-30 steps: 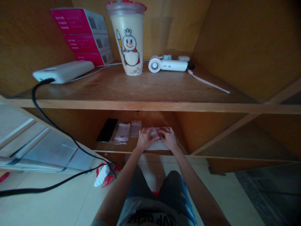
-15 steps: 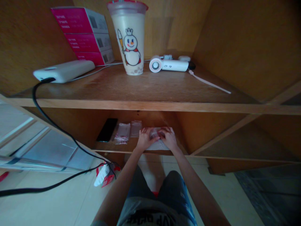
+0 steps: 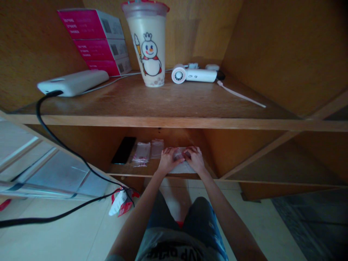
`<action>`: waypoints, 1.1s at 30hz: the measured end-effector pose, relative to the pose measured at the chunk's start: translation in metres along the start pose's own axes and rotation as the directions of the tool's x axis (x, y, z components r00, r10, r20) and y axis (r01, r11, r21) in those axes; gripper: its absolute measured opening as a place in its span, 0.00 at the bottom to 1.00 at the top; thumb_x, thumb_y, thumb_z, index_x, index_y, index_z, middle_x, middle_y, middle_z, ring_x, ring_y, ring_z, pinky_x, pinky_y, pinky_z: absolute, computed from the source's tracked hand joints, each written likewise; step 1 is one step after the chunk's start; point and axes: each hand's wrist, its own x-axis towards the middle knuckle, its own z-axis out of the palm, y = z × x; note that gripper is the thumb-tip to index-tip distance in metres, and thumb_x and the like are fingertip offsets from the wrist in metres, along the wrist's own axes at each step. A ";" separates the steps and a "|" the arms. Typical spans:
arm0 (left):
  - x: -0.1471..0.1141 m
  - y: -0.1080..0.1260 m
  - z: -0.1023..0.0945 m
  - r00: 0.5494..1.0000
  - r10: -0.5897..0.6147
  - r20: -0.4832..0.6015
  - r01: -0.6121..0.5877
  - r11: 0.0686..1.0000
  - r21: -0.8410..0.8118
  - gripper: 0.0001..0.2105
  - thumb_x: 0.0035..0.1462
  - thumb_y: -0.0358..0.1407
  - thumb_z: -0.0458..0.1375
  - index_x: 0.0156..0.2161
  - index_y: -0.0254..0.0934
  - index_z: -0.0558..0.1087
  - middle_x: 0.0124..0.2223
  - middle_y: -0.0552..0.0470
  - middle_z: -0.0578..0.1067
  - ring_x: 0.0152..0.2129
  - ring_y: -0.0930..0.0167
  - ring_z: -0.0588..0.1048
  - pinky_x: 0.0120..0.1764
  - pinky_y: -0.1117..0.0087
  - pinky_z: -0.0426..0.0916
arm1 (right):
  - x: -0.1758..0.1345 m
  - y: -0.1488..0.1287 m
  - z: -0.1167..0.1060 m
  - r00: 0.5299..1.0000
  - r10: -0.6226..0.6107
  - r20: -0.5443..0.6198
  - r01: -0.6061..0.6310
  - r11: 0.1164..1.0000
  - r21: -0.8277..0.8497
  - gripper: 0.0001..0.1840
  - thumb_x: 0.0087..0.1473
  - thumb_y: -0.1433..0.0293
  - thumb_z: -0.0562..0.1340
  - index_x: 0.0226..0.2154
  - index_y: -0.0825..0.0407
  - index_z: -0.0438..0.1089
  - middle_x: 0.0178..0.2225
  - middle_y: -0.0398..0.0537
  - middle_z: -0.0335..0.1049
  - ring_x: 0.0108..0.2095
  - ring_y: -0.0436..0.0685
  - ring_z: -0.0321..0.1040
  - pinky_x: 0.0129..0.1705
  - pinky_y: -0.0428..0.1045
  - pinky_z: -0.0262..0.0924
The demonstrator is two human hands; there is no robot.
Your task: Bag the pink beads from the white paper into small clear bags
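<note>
Wooden shelving (image 3: 174, 122): biggest item on my feed; 2 stacked compartments face me.
Pink-and-white boxes (image 3: 89, 40): 3, piled up at the left of the upper compartment.
Drink cup (image 3: 146, 47): upright on the upper board (image 3: 176, 103), red lid, snowman print, pale contents.
White device (image 3: 73, 82): lies flat on the left part of that board, in front of the boxes.
Handheld fan (image 3: 195, 75): lying down, right of the cup and apart from it.
White sheet (image 3: 183, 168): flat in the lower compartment, under the left hand (image 3: 168, 160) and right hand (image 3: 194, 158).
Black phone (image 3: 124, 150): flat, well left of both hands.
Left hand: fingers bent, thumb turned inward at the clear plastic (image 3: 178, 153); I cannot tell whether it pinches.
Right hand: fingers curled toward the left thumb, at the same plastic; grip equally unreadable from here.
Packet pile (image 3: 141, 152): transparent, just right of the phone.
Rear packet (image 3: 157, 148): between pile and left hand.
Clear plastic: between the 2 hands, over the sheet; partly hidden by fingers.
</note>
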 end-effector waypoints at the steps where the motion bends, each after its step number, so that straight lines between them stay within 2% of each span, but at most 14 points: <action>1: 0.000 0.000 0.000 1.000 0.001 0.003 -0.001 1.000 -0.001 0.25 0.47 0.52 0.56 0.46 0.39 0.64 0.42 0.49 0.71 0.42 0.64 0.67 0.45 0.62 0.58 | 0.000 0.001 0.000 1.000 0.006 -0.009 -0.006 1.000 0.013 0.05 0.50 0.71 0.57 0.28 0.49 0.69 0.35 0.49 0.68 0.40 0.59 0.58 0.42 0.53 0.52; 8: 0.001 0.000 0.000 1.000 0.010 0.007 -0.010 1.000 0.018 0.25 0.47 0.52 0.56 0.45 0.38 0.65 0.43 0.49 0.71 0.43 0.64 0.66 0.45 0.62 0.58 | 0.001 0.005 -0.001 0.998 0.021 -0.063 -0.010 0.987 0.160 0.05 0.52 0.68 0.57 0.29 0.49 0.68 0.32 0.45 0.69 0.39 0.57 0.61 0.44 0.52 0.51; 12: 0.001 0.000 0.000 1.000 0.025 0.019 -0.025 0.999 0.033 0.25 0.47 0.52 0.56 0.46 0.38 0.65 0.44 0.49 0.71 0.43 0.64 0.66 0.46 0.61 0.57 | 0.001 0.002 -0.004 1.000 -0.015 -0.027 0.021 0.979 0.205 0.04 0.51 0.67 0.58 0.27 0.48 0.67 0.31 0.44 0.69 0.38 0.56 0.62 0.44 0.52 0.50; 19: 0.001 0.001 -0.002 0.999 0.029 0.036 -0.030 0.999 0.017 0.24 0.47 0.51 0.57 0.47 0.39 0.64 0.44 0.49 0.71 0.44 0.64 0.66 0.46 0.62 0.57 | 0.003 -0.004 -0.010 0.997 -0.055 0.051 0.041 0.969 0.242 0.06 0.49 0.74 0.56 0.28 0.49 0.68 0.32 0.44 0.70 0.37 0.55 0.63 0.43 0.52 0.51; 23: 0.001 0.002 -0.002 0.999 0.030 0.024 -0.031 0.999 0.014 0.24 0.47 0.51 0.57 0.46 0.39 0.64 0.44 0.49 0.71 0.44 0.64 0.66 0.46 0.62 0.57 | 0.003 -0.002 -0.008 0.998 -0.040 0.055 0.026 0.971 0.239 0.06 0.49 0.74 0.56 0.28 0.49 0.68 0.33 0.44 0.70 0.38 0.55 0.63 0.44 0.52 0.51; 28: 0.000 0.000 -0.001 1.000 -0.022 -0.014 0.022 1.000 0.000 0.25 0.47 0.52 0.56 0.46 0.38 0.64 0.43 0.49 0.71 0.42 0.64 0.67 0.46 0.62 0.59 | 0.002 0.003 -0.002 1.000 0.003 -0.003 -0.002 0.984 0.180 0.05 0.51 0.69 0.57 0.29 0.48 0.68 0.32 0.44 0.71 0.37 0.56 0.63 0.45 0.53 0.51; 33: 0.000 -0.002 0.001 0.999 -0.035 -0.039 0.034 0.999 -0.024 0.24 0.48 0.51 0.56 0.47 0.38 0.63 0.44 0.49 0.71 0.42 0.66 0.67 0.47 0.62 0.59 | 0.000 0.002 -0.001 0.999 -0.035 0.037 0.032 0.996 0.077 0.05 0.47 0.70 0.60 0.31 0.48 0.71 0.35 0.46 0.70 0.41 0.58 0.61 0.46 0.55 0.49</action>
